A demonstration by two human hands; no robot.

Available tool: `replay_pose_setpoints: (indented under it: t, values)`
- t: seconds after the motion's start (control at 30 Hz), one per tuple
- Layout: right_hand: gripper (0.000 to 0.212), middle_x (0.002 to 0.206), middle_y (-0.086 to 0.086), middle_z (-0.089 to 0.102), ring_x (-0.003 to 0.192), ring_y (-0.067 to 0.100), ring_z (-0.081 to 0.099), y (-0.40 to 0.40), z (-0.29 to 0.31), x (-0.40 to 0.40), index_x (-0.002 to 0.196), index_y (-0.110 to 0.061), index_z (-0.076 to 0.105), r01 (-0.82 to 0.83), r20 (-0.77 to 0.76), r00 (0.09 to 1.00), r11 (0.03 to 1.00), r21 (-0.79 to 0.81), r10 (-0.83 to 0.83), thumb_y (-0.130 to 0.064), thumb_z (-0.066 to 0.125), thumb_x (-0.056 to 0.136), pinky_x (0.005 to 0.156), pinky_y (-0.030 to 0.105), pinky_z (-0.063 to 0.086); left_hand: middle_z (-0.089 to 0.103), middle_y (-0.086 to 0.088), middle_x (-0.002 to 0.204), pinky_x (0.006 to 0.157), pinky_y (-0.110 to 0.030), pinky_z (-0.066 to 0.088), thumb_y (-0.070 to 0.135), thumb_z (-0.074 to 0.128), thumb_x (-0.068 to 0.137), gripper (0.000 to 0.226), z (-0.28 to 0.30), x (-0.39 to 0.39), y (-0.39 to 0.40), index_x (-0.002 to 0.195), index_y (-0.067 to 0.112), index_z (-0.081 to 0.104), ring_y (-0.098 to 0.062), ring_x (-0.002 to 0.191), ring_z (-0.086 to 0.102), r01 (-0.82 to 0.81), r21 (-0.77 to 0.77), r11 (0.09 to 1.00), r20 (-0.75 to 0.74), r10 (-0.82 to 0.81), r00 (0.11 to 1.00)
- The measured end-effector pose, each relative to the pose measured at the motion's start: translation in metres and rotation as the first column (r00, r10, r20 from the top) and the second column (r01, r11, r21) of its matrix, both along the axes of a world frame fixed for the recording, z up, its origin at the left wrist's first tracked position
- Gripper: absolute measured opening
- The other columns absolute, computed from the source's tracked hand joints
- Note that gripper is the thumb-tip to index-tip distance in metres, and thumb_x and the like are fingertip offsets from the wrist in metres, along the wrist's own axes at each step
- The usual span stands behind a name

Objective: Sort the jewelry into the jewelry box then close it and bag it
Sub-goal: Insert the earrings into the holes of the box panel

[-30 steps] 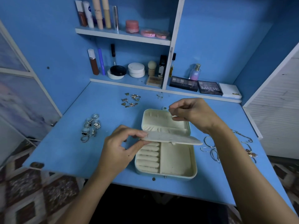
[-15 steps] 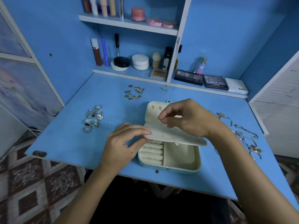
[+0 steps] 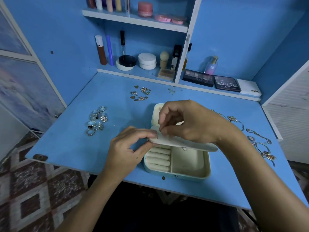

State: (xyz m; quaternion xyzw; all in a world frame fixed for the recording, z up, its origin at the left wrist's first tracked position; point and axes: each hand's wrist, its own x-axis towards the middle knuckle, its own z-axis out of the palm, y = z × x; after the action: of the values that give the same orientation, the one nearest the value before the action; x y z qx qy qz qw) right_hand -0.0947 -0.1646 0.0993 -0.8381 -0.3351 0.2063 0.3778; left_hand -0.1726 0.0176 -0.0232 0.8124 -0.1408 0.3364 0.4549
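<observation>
The cream jewelry box [image 3: 189,164] lies open near the desk's front edge, with ring rolls on its left side and a bare compartment on its right. My left hand [image 3: 127,148] pinches the left end of the box's perforated inner panel [image 3: 192,144] and holds it raised over the tray. My right hand [image 3: 192,124] has its curled fingertips pinched together against the panel's top near that end; what they pinch is too small to make out. Rings [image 3: 97,120] lie to the left, earrings [image 3: 140,93] behind the box, and bracelets and chains [image 3: 257,139] to the right.
Cosmetics line the shelves at the back: tubes [image 3: 102,49], round jars [image 3: 147,61], a perfume bottle [image 3: 211,65] and eyeshadow palettes [image 3: 227,83]. A white cabinet [image 3: 291,114] borders the desk on the right. The desk's front edge runs just below the box.
My right hand came down from above the box lid and brought its pinched fingertips onto the raised panel. My left hand kept its hold on the panel's left end.
</observation>
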Motion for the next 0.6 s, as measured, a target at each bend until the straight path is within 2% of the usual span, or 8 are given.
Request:
replay_pose_setpoints:
  t: [0.1, 0.17, 0.23, 0.3, 0.43, 0.6]
  values:
    - [0.019, 0.082, -0.008, 0.073, 0.08, 0.015, 0.071, 0.001, 0.001, 0.0, 0.087, -0.021, 0.064, -0.019, 0.007, 1.0, 1.0, -0.02, 0.02, -0.007, 0.076, 0.084, 0.084, 0.046, 0.057, 0.073, 0.018, 0.096, 0.081, -0.008, 0.04, 0.028, 0.072, 0.082, 0.012, 0.002, -0.003, -0.001, 0.092, 0.027, 0.066, 0.002, 0.091, 0.065, -0.02, -0.055, 0.998, -0.067, 0.017, 0.998]
    - [0.019, 0.082, -0.009, 0.074, 0.079, 0.013, 0.071, 0.002, 0.004, 0.0, 0.086, -0.022, 0.062, -0.027, 0.011, 1.0, 0.998, -0.049, 0.027, -0.008, 0.076, 0.084, 0.085, 0.046, 0.056, 0.072, 0.025, 0.1, 0.08, -0.009, 0.04, 0.032, 0.071, 0.081, 0.02, 0.003, -0.005, -0.003, 0.09, 0.038, 0.055, 0.002, 0.094, 0.066, -0.033, -0.107, 0.994, -0.108, 0.021, 0.994]
    - [0.02, 0.083, -0.011, 0.074, 0.079, 0.01, 0.071, 0.004, 0.006, -0.001, 0.086, -0.022, 0.061, -0.035, 0.022, 0.999, 0.996, -0.079, 0.036, -0.009, 0.075, 0.084, 0.084, 0.045, 0.056, 0.072, 0.024, 0.104, 0.08, -0.012, 0.042, 0.034, 0.071, 0.08, 0.024, 0.002, -0.005, -0.003, 0.088, 0.042, 0.05, -0.002, 0.094, 0.068, -0.041, -0.119, 0.992, -0.117, 0.027, 0.993]
    - [0.02, 0.082, -0.014, 0.074, 0.08, 0.009, 0.07, 0.006, 0.008, -0.002, 0.086, -0.023, 0.061, -0.045, 0.037, 0.998, 0.993, -0.105, 0.049, -0.01, 0.076, 0.084, 0.084, 0.044, 0.057, 0.071, 0.026, 0.104, 0.08, -0.014, 0.043, 0.035, 0.07, 0.08, 0.023, 0.002, -0.005, -0.003, 0.087, 0.041, 0.049, -0.003, 0.093, 0.068, -0.042, -0.109, 0.993, -0.114, 0.03, 0.993]
    - [0.019, 0.081, -0.018, 0.073, 0.08, 0.005, 0.069, 0.009, 0.01, -0.002, 0.084, -0.026, 0.06, -0.06, 0.064, 0.995, 0.987, -0.149, 0.071, -0.014, 0.076, 0.084, 0.084, 0.043, 0.056, 0.065, 0.041, 0.1, 0.08, -0.012, 0.044, 0.034, 0.069, 0.08, 0.02, 0.003, -0.005, -0.004, 0.086, 0.03, 0.051, 0.005, 0.092, 0.065, -0.035, -0.084, 0.996, -0.099, 0.027, 0.995]
    - [0.02, 0.081, -0.018, 0.072, 0.077, 0.004, 0.069, 0.012, 0.01, -0.002, 0.083, -0.026, 0.06, -0.064, 0.081, 0.994, 0.983, -0.173, 0.079, -0.014, 0.076, 0.084, 0.084, 0.043, 0.056, 0.064, 0.042, 0.099, 0.081, -0.01, 0.044, 0.035, 0.07, 0.08, 0.02, 0.004, -0.005, -0.004, 0.086, 0.029, 0.052, 0.008, 0.093, 0.065, -0.016, -0.101, 0.995, -0.095, 0.006, 0.996]
